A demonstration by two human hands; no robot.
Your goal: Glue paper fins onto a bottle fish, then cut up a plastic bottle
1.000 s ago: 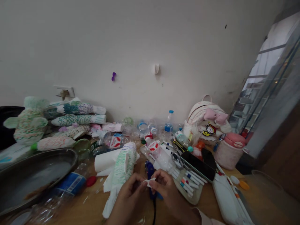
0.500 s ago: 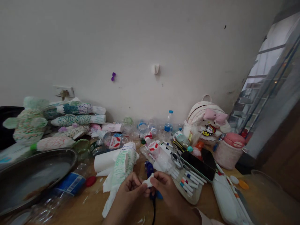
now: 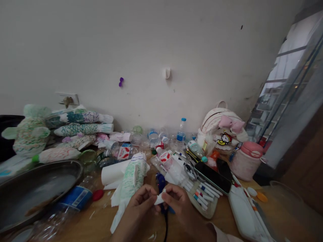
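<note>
A small folded piece of white paper (image 3: 159, 199) is pinched between the fingertips of my left hand (image 3: 143, 201) and my right hand (image 3: 176, 201). Both hands are closed on it, low in the middle of the view. Just behind them lies a blue glue gun (image 3: 160, 181), partly hidden by my fingers, with its black cord (image 3: 166, 225) running toward me. Left of my hands rests a fish shape of white paper with green scribbles (image 3: 133, 176), leaning over a white paper roll (image 3: 114, 173).
On the left are a large dark metal pan (image 3: 81, 168), a blue-labelled plastic bottle (image 3: 77, 198) and stacked paper fish (image 3: 83, 129). To the right lie markers (image 3: 209, 191), scissors (image 3: 189, 170), a phone (image 3: 213, 177), a pink-lidded flask (image 3: 246, 164) and a white backpack (image 3: 209, 117).
My fingers have shifted slightly on the white paper piece, which now looks turned and more tightly folded. The other things on the table stay where they were.
</note>
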